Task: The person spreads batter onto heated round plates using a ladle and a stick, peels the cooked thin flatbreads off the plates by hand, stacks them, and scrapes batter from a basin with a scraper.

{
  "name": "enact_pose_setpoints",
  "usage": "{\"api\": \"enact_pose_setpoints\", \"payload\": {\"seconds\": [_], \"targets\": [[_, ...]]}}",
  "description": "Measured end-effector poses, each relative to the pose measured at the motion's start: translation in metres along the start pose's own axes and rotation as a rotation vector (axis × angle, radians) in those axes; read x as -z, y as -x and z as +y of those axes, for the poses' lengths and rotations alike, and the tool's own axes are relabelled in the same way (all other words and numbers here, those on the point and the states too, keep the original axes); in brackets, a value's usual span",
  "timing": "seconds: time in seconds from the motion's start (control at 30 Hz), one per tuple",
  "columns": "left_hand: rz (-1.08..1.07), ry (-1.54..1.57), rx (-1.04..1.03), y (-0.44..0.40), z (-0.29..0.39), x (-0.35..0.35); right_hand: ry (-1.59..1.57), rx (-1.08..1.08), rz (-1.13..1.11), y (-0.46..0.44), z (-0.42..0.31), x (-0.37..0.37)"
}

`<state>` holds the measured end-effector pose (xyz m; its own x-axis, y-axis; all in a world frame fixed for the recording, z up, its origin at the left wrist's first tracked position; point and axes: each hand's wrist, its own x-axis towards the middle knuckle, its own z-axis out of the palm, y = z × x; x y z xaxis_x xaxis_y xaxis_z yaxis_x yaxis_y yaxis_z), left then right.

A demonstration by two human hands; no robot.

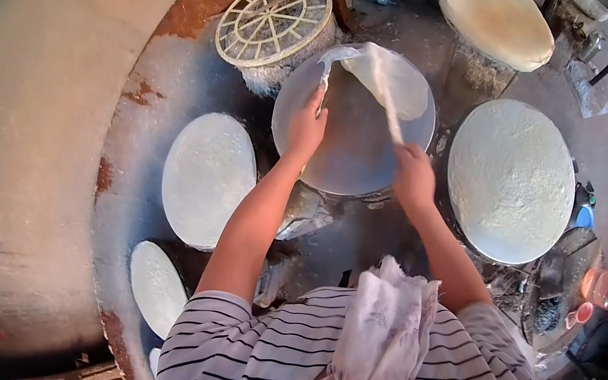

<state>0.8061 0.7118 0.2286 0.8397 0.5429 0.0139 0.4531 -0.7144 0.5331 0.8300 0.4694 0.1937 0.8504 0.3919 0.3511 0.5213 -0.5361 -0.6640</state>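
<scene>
Over the round pan, our right hand grips a pale stick by the thin sheet near the far rim; our left hand clasps something slim we cannot identify. Moving slowly and evenly should spare the sheet tearing.

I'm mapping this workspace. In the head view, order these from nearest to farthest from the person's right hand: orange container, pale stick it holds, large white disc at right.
1. Pale stick, gripped in the right hand.
2. Large white disc, just to the hand's right.
3. Orange container, farther right, past the disc.
</scene>
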Motion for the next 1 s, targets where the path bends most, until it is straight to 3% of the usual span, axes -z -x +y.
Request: {"api": "enact_pose_setpoints", "payload": {"seconds": [0.13,0.23,0.4,0.47,0.6,0.7,0.8,0.87,0.93,1.0], "targets": [[0.309,-0.054,-0.185,0.008,-0.033,-0.025,0.034,0.044,-0.02,-0.05,0.003,0.007],[0.126,0.085,0.054,0.023,-0.035,-0.013,0.136,0.022,-0.003,-0.038,0.038,0.028],[0.235,0.173,0.129,0.054,-0.024,-0.019,0.027,0.163,-0.221,-0.067,0.035,-0.006],[0.333,0.068,0.101,0.065,-0.009,-0.009,0.014,0.227,-0.295,-0.096,0.032,-0.027],[0.276,0.25,0.344,0.115,0.022,-0.005,-0.02,0.362,-0.454,-0.118,0.02,-0.038],[0.319,0.21,0.372,0.129,0.036,-0.012,-0.163,0.509,-0.412,-0.127,0.029,-0.042],[0.158,0.378,0.658,0.142,0.066,-0.003,-0.213,0.645,-0.422,-0.147,0.048,-0.003],[0.24,0.355,0.489,0.141,0.063,-0.013,-0.124,0.507,-0.402,-0.178,0.081,0.019],[0.341,0.275,0.332,0.144,0.059,-0.025,-0.165,0.546,-0.473,-0.202,0.092,0.008],[0.288,0.288,0.446,0.156,0.06,-0.025,-0.25,0.573,-0.573,-0.192,0.081,-0.013]]}}
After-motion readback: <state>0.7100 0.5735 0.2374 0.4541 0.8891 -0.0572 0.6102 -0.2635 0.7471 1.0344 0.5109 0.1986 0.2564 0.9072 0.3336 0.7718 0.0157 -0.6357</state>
